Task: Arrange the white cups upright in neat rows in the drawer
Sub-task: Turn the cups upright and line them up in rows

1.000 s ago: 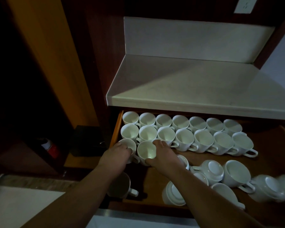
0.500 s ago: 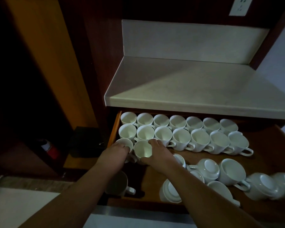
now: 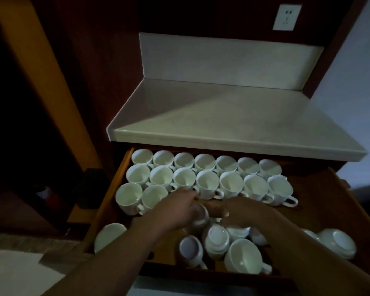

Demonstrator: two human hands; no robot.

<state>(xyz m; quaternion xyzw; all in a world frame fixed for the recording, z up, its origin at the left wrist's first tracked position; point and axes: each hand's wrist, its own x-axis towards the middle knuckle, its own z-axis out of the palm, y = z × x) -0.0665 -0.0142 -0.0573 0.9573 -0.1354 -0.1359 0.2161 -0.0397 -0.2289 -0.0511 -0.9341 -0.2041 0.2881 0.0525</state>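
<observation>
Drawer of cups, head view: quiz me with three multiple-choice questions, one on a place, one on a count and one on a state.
1. Where in the drawer do the two third-row cups stand?
A) at its left end
B) at its right end
C) in its front right corner

2. How many cups are in the back row?
A) five
B) seven
C) nine

3. How do the cups in the second row stand?
A) upside down
B) on their sides
C) upright, mouths up

Answers:
1 A: the pair sits by the drawer's left wall, in front of the two full rows.
2 B: seven rims show side by side under the counter's edge.
3 C: their open insides face the camera.
</observation>
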